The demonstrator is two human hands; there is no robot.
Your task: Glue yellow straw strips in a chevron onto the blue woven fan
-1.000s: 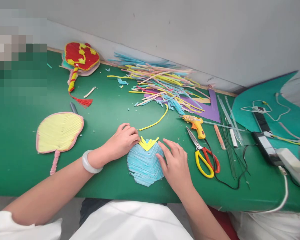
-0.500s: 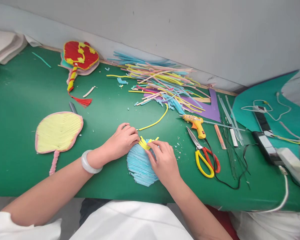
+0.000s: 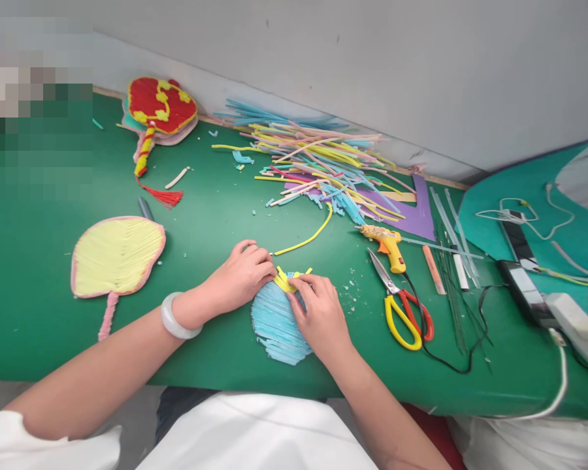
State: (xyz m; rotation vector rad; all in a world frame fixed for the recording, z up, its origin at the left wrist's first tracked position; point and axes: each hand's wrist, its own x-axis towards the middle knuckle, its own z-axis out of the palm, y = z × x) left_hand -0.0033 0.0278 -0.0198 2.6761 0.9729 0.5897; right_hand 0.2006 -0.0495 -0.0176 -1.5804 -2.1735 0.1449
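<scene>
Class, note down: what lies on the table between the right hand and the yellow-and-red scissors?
In the head view, only a scatter of small pale offcuts on the green table cover lies between the right hand, pinching yellow strips, and the scissors.

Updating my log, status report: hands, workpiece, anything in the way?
Left hand touching blue woven piece. Right hand pinching yellow strips atop it. Scissors, glue gun off right, clear.

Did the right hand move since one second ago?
Yes. The right hand has shifted left, away from the scissors, and its fingertips now touch the yellow strips on the blue piece.
</scene>
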